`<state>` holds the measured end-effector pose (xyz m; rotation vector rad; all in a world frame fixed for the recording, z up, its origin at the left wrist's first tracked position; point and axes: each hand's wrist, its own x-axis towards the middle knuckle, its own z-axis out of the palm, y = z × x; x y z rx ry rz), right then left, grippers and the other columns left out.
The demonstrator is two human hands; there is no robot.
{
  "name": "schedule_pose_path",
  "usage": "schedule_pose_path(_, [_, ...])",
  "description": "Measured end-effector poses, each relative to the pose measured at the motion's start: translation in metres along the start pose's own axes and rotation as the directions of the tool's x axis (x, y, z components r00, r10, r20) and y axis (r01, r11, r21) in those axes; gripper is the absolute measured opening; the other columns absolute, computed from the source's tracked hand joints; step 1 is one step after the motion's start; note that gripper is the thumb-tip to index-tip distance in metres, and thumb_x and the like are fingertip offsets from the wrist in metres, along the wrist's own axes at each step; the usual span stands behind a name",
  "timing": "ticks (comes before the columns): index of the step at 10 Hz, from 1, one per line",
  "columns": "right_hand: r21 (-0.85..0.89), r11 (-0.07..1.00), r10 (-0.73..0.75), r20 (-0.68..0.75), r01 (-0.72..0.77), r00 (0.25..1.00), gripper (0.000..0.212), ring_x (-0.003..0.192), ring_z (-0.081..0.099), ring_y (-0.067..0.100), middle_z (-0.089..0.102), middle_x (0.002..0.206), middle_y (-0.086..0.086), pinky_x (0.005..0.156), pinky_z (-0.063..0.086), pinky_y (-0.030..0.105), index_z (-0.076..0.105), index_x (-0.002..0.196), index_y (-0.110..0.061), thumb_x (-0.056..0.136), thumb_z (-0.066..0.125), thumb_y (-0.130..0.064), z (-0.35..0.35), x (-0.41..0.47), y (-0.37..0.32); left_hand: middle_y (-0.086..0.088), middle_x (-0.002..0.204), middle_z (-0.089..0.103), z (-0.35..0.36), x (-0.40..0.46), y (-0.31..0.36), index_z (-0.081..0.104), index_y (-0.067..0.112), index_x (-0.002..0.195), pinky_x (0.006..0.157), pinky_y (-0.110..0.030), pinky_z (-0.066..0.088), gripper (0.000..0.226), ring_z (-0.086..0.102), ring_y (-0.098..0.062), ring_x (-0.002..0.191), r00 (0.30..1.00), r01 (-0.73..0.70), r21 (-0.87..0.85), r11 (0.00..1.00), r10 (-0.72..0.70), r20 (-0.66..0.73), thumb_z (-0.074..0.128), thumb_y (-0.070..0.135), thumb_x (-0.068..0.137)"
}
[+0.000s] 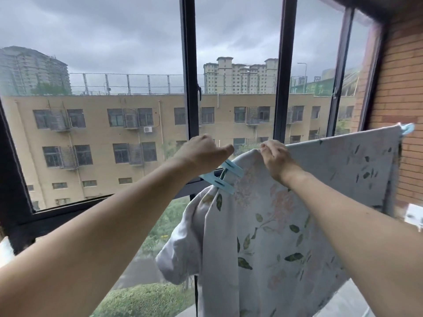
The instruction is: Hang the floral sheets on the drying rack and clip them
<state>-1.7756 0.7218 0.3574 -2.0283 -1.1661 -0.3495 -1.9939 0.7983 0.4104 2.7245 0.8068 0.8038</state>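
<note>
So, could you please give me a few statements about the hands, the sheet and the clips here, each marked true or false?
1. The right hand pinches the top edge of the floral sheet. True.
2. The left hand holds a red clip. False: the clip under it is light blue.
3. A second blue clip sits at the sheet's far right corner. True.
4. The sheet lies folded on the floor. False: it hangs spread by the window.
</note>
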Motion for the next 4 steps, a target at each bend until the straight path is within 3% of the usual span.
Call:
schedule_pose_path(2, [-0.019,0.999,0.045,-0.063,-0.046,0.997,0.046,0.135,0.036,0.025,0.042,0.145,0.008,0.110,0.029,0.035,0.045,0.135,-0.011,0.101,0.028,-0.038,-0.002,-0.027,-0.007,-0.006,0.075,0.053,-0.004,-0.006,0.001,0.056,0.010,0.082,0.055,-0.026,0.033,0.043,0.045,-0.020,0.064,0.998,-0.055,0.047,0.997,0.054,0.025,0.043,0.049,0.093])
schedule_pose_path(4, [-0.002,0.999,0.053,-0.080,-0.053,0.995,0.057,0.137,0.034,0.023,0.038,0.149,0.008,0.113,0.028,0.038,0.041,0.140,-0.011,0.098,0.025,-0.044,-0.008,-0.048,-0.015,-0.010,0.082,0.062,0.000,-0.002,0.000,0.062,0.004,0.082,0.061,-0.030,0.039,0.052,0.053,-0.022,0.068,0.999,-0.047,0.002,0.999,0.047,-0.008,0.038,0.049,0.094])
